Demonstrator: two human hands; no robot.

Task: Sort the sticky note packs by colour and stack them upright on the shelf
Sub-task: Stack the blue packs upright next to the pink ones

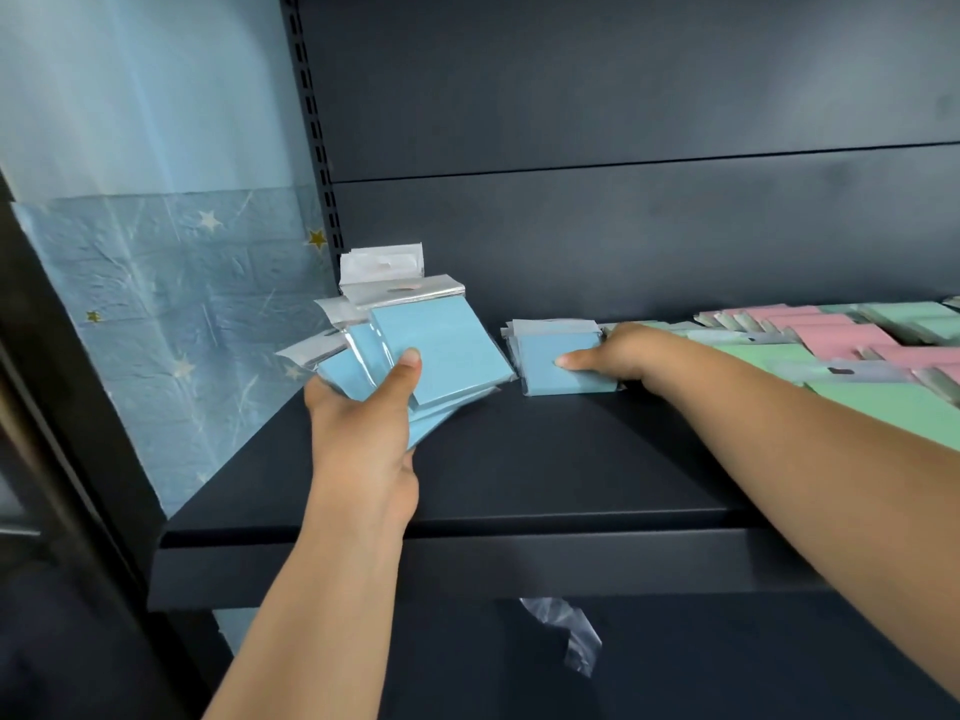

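Gathering the blue packs is the step in hand: the left hand (363,407) grips a fanned bunch of light-blue cellophane-wrapped sticky note packs with silver hang tabs (441,350), thumb pressed on the front pack, fingers curled beneath. Just right of that bunch, the right hand (610,358) pinches a small flat stack of matching blue packs (556,374), thumb on top, its fingers hidden behind. To do this well, I judge the fan should be squared first, tabs all upward, then the second stack slid against it so neither slips on the slick wrap. Well right of the bunch lies an unsorted spread of green and pink packs (831,350). All rest on a dark matte metal shelf (519,459) with a dark back panel; left of the bunch is pale blue star-patterned wallpaper (171,314), and below hangs crumpled clear plastic (566,631).
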